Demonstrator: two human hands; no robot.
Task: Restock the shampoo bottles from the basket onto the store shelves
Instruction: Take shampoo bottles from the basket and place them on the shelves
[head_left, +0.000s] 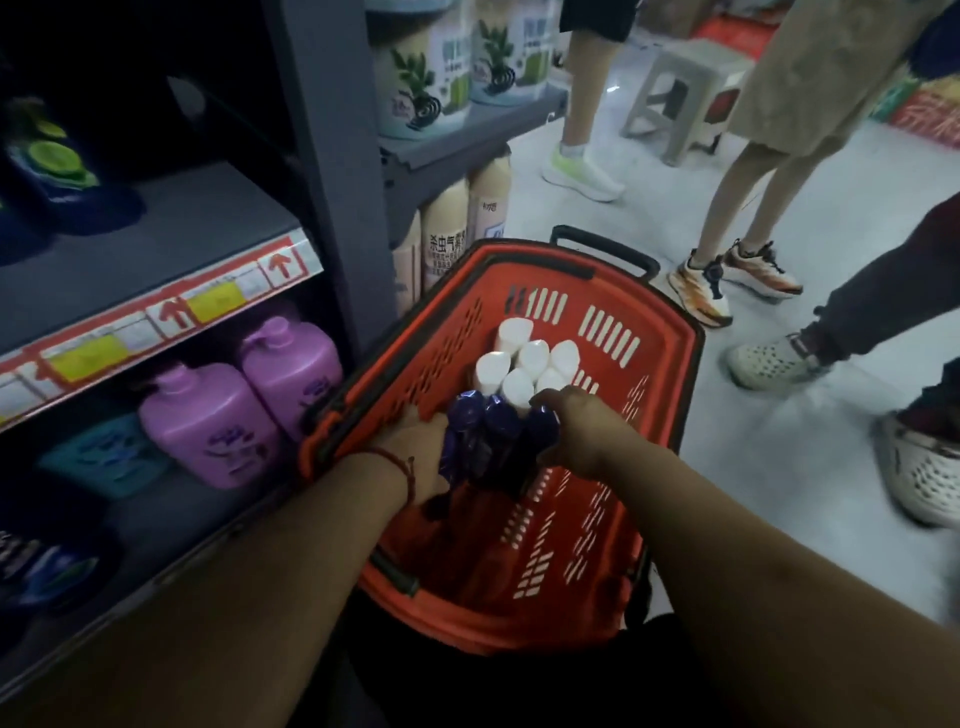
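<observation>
Landmark: a red plastic shopping basket (691, 332) with slotted walls stands on the pale floor (779, 467). Everything below is placed from it.

Purple bottles: three dark purple shampoo bottles with glossy tops (498, 431) stand upright in a tight bunch inside the basket, near its middle.

White bottles: a cluster of white-capped bottles (532, 356) stands inside the basket on the far side of the purple bunch, right up against it.

Left hand: the left hand (413, 444), with a thin red string bracelet (395, 460) at the wrist, reaches over the basket's left rim and lies against the left flank of the purple bunch. Its fingers are hidden behind the bottles, so I cannot tell whether they are wrapped round one.

Right hand: the right hand (582, 436) is inside the basket, with its fingers curled and clamped round the top of the rightmost purple bottle.

Shelves: dark grey metal store shelves (182, 223) stand just left of the basket. Two lilac plastic jugs (208, 426) sit on the level beside its rim, and the level above shows bare board.

Onlookers: the legs and trainers of several people (753, 171) are beyond and to the right of the basket, with a grey plastic stool (685, 88) farther off.

Step in hand: this looks like the pick-up, with both hands gathering the purple bunch before anything has left the basket.

Next move: the bunch probably has to rise straight up to clear the white caps and the rim, then swing left to a bare stretch of shelf. Even pressure from both sides seems needed, or the middle bottle could slip out.
</observation>
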